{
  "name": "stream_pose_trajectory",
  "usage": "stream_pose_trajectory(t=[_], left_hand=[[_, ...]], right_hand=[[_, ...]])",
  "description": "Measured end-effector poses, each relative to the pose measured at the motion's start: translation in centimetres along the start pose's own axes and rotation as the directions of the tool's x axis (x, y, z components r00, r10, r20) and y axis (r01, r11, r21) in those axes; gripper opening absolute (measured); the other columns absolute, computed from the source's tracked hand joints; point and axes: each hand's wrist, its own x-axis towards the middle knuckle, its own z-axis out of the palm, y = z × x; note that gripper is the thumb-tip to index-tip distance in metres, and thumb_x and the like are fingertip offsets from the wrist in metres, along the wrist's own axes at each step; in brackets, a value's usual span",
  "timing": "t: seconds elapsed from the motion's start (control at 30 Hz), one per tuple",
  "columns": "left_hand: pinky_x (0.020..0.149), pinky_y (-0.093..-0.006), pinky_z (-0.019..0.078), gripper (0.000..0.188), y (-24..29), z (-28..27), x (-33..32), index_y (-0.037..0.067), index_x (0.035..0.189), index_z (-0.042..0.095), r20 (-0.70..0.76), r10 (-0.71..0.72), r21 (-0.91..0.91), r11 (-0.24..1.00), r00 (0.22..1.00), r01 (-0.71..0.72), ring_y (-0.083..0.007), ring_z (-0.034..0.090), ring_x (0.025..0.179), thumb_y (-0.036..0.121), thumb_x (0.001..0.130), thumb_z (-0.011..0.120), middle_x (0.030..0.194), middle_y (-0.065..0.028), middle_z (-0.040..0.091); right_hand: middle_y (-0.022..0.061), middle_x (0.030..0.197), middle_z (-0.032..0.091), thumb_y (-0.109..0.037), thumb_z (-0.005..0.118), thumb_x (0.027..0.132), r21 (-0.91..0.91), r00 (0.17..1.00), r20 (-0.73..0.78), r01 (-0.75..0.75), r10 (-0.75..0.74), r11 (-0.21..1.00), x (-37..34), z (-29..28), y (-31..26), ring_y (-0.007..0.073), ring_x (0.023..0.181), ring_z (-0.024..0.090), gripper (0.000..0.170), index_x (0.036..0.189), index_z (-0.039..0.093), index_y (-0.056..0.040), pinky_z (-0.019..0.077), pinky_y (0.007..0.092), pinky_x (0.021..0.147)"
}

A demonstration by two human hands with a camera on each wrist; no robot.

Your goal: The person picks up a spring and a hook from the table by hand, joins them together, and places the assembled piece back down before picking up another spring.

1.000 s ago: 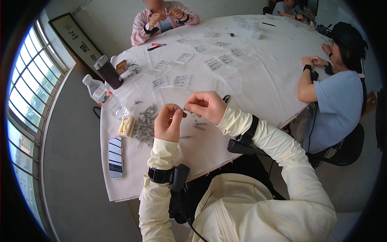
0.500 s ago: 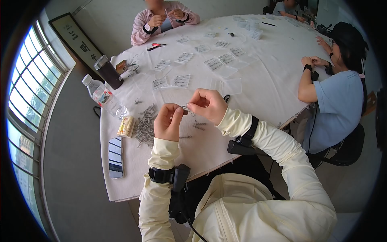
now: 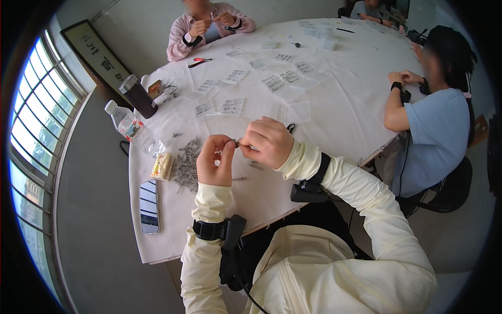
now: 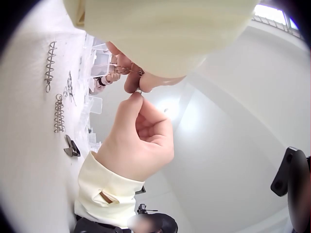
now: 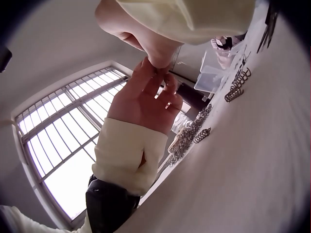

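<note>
Both hands meet fingertip to fingertip above the white-covered table. My left hand (image 3: 215,163) holds a coiled wire spring (image 4: 121,71), partly hidden by its thumb and fingers. My right hand (image 3: 269,144) pinches a tiny shiny piece (image 4: 139,91) right at the left fingertips; its kind cannot be told. Beside the left hand lies a heap of wire springs (image 3: 184,170). Beneath the hands a few loose springs (image 4: 59,116) rest on the cloth.
A phone (image 3: 149,206), a small patterned packet (image 3: 161,167), a plastic bottle (image 3: 133,128) and a dark flask (image 3: 139,97) line the left edge. Clear boxes (image 3: 231,106) with wire pieces spread beyond the hands. Red-handled pliers (image 3: 199,62) lie farther off. Other people sit around the table.
The right hand has turned over slightly, its knuckles now higher and its fingers more curled, close against the left fingertips. The left hand has barely moved. The head view has shifted slightly.
</note>
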Motion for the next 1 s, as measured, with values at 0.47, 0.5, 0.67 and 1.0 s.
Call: stream_pose_trajectory(t=[0.47,0.5,0.67,1.0], left_hand=[[0.065,-0.0267,0.0431,0.007,1.0,0.4,-0.1,0.004,0.092,0.062,-0.083,0.116,0.229,0.969,0.990,-0.095,-0.0120,0.059,0.071,0.008,0.087,0.064,0.080,-0.0022,0.066],[0.065,-0.0267,0.0431,0.007,1.0,0.4,-0.1,0.004,0.092,0.062,-0.082,0.116,0.230,0.969,0.990,-0.095,-0.0120,0.059,0.071,0.008,0.087,0.064,0.080,-0.0022,0.066],[0.065,-0.0219,0.0406,0.006,1.2,0.5,-0.1,0.002,0.094,0.061,-0.019,0.073,0.299,0.952,0.997,-0.064,-0.0059,0.053,0.073,0.007,0.090,0.061,0.083,0.0004,0.062],[0.065,-0.0219,0.0394,0.006,0.8,0.6,-0.1,0.003,0.096,0.061,-0.057,0.069,0.183,0.981,0.996,-0.058,-0.0058,0.054,0.074,0.006,0.091,0.062,0.082,0.0014,0.062]], right_hand=[[0.0030,0.069,0.049,0.000,0.072,0.065,-0.007,0.998,-0.047,-0.032,0.031,0.999,0.4,-0.5,-0.3,0.0211,0.058,0.051,0.022,0.074,0.053,-0.0088,0.0443,0.0317,0.056],[0.0031,0.069,0.049,0.000,0.072,0.065,-0.006,0.998,-0.055,-0.034,0.033,0.999,0.4,-0.5,-0.3,0.0212,0.057,0.051,0.022,0.073,0.053,-0.0087,0.0442,0.0316,0.056],[0.0030,0.069,0.048,0.000,0.072,0.065,0.006,0.996,-0.062,-0.057,0.057,0.998,0.3,-0.5,-0.4,0.0210,0.057,0.051,0.022,0.072,0.053,-0.0084,0.0439,0.0314,0.055],[0.0024,0.068,0.048,-0.002,0.075,0.065,-0.027,0.998,-0.061,-0.013,0.011,1.000,0.5,-0.5,-0.5,0.0197,0.057,0.052,0.023,0.073,0.055,-0.0093,0.0447,0.0315,0.055]])
